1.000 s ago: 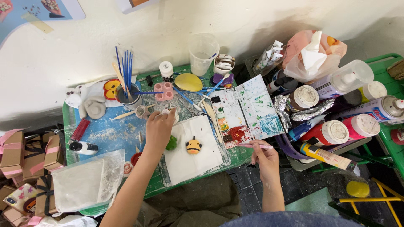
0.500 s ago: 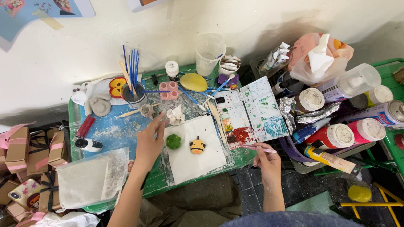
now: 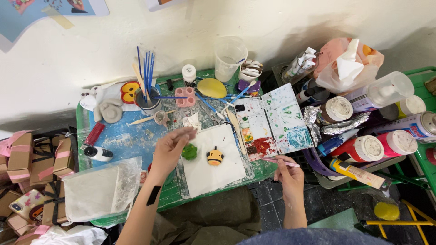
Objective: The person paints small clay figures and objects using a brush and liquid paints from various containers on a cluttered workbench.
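Left hand (image 3: 170, 147) hovered loosely open, fingertips just beside the green clay figure (image 3: 189, 151) on the white sheet (image 3: 218, 174). Right hand (image 3: 287, 174) pinched a pink paintbrush (image 3: 279, 161) near the paint palette (image 3: 272, 120). Best gripped by unpainted edges, gently.

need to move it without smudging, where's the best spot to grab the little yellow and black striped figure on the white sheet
Pinch the striped figure by its left and right edges, coming straight down from above. It lies flat on the white sheet with its painted face up, so the sides are the safest contact. Approach from the right, since the left hand and green piece crowd its left.
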